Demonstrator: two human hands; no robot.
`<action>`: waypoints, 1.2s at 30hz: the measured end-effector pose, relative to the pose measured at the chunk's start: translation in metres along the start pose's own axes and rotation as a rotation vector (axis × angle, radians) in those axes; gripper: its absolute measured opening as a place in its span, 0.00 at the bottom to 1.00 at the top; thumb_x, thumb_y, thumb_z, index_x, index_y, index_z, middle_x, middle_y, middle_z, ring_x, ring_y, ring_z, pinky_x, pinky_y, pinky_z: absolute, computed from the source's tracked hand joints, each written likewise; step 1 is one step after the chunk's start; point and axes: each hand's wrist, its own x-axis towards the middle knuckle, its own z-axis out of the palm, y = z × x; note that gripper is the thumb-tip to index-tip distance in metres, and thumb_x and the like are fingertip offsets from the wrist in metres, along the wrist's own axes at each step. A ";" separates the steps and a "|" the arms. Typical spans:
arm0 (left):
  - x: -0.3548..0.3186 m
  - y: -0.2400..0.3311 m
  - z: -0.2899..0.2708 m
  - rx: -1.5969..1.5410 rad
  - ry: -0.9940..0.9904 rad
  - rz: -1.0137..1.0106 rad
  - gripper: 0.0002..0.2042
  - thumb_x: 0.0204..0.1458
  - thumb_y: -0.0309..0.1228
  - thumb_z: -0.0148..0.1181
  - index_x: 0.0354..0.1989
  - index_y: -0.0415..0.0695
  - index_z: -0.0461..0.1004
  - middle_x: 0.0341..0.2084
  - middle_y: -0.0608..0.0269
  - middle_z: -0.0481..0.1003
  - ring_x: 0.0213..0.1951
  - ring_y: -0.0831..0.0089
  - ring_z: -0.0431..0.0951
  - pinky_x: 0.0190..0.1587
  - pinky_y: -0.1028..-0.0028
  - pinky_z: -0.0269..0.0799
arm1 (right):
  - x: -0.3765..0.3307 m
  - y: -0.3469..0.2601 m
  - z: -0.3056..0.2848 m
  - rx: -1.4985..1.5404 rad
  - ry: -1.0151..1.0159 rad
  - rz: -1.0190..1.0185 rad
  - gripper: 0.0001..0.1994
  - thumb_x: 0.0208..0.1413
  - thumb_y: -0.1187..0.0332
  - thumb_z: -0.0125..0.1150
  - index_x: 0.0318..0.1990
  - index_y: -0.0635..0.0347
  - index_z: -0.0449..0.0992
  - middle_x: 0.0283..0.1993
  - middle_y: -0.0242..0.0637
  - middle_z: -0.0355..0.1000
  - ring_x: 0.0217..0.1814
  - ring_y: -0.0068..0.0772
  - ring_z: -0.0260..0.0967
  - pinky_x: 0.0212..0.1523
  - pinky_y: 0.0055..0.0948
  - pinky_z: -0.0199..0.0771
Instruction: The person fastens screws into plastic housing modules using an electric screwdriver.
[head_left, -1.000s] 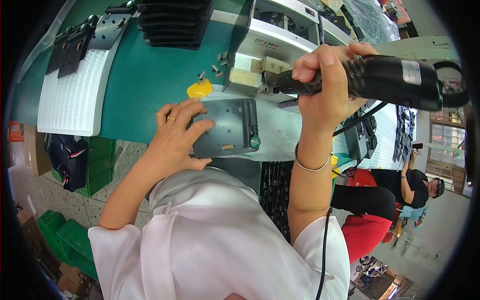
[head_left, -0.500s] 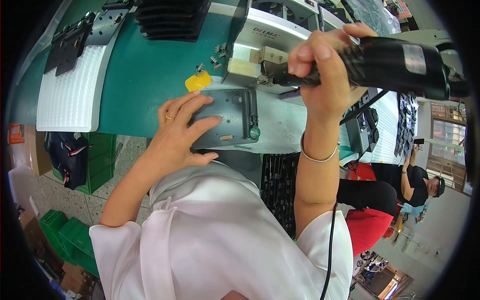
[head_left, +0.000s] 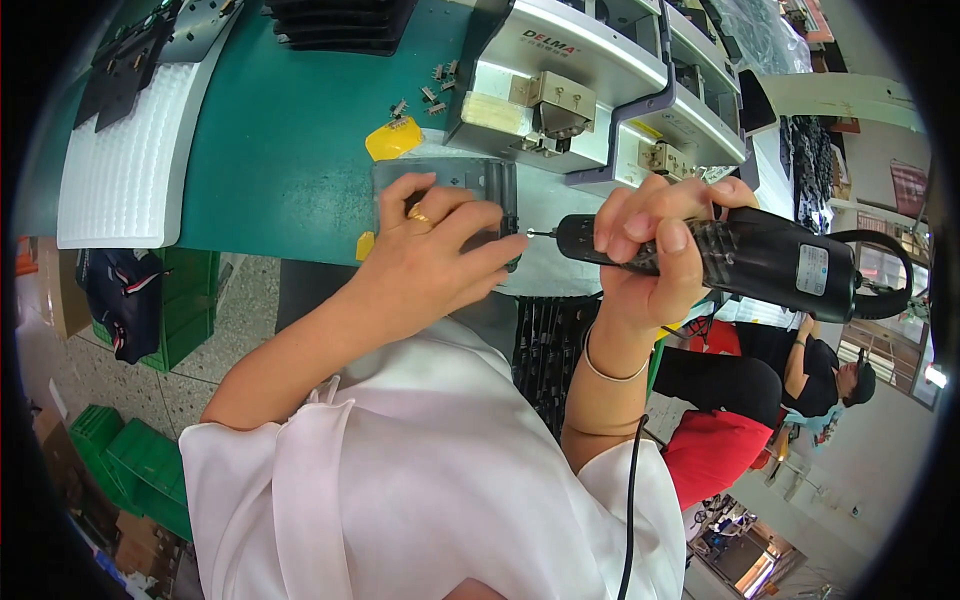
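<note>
1. Dark rectangular panel [head_left: 455, 174] lies at the green table's [head_left: 270, 150] near edge, partly beneath the left hand [head_left: 430, 242].
2. That hand is half-curled, fingertips just beside a bit [head_left: 542, 233]; cannot tell whether they pinch anything.
3. Right hand [head_left: 674, 266] is wrapped around a black electric screwdriver [head_left: 775, 262].

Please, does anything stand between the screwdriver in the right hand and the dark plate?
Yes, the left hand: its fingertips are at the right edge of the dark plate, near the tip of the screwdriver. Nothing else visible does.
</note>
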 end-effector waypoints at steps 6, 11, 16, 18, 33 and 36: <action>0.026 -0.013 -0.004 -0.017 -0.210 0.084 0.11 0.39 0.36 0.68 0.33 0.54 0.79 0.38 0.70 0.71 0.47 0.69 0.68 0.56 0.58 0.53 | -0.001 -0.004 -0.017 0.067 0.023 -0.028 0.19 0.56 0.76 0.54 0.53 0.59 0.56 0.27 0.40 0.67 0.17 0.28 0.59 0.17 0.31 0.68; 0.045 -0.022 -0.001 -0.114 -0.309 0.214 0.06 0.43 0.36 0.66 0.29 0.51 0.77 0.35 0.71 0.71 0.44 0.72 0.68 0.51 0.67 0.57 | -0.006 -0.007 -0.028 0.076 0.104 -0.054 0.19 0.55 0.76 0.50 0.54 0.58 0.58 0.26 0.40 0.67 0.17 0.27 0.58 0.16 0.31 0.66; 0.048 -0.017 0.007 -0.079 -0.332 0.212 0.05 0.45 0.34 0.64 0.29 0.48 0.76 0.33 0.70 0.71 0.42 0.71 0.68 0.47 0.69 0.59 | -0.010 -0.009 -0.033 0.078 0.151 -0.068 0.19 0.54 0.77 0.49 0.54 0.58 0.58 0.26 0.40 0.67 0.16 0.26 0.57 0.16 0.30 0.66; 0.046 -0.015 0.009 -0.066 -0.327 0.193 0.05 0.47 0.33 0.62 0.29 0.47 0.76 0.32 0.70 0.71 0.41 0.71 0.68 0.46 0.69 0.60 | -0.012 -0.010 -0.034 0.063 0.152 -0.064 0.19 0.54 0.76 0.50 0.54 0.58 0.58 0.26 0.40 0.67 0.17 0.27 0.58 0.16 0.30 0.66; 0.032 -0.007 0.001 0.031 -0.337 0.157 0.10 0.45 0.34 0.65 0.35 0.49 0.74 0.34 0.70 0.71 0.43 0.69 0.69 0.50 0.66 0.58 | -0.020 -0.010 -0.033 0.074 0.203 -0.060 0.19 0.54 0.77 0.51 0.54 0.59 0.56 0.27 0.40 0.67 0.17 0.27 0.58 0.16 0.30 0.66; 0.028 -0.002 0.003 0.105 -0.303 0.133 0.10 0.45 0.36 0.66 0.33 0.48 0.73 0.33 0.69 0.71 0.42 0.68 0.69 0.49 0.65 0.59 | -0.021 -0.011 -0.034 0.091 0.204 -0.063 0.19 0.54 0.77 0.51 0.53 0.59 0.56 0.26 0.40 0.67 0.17 0.27 0.58 0.16 0.31 0.66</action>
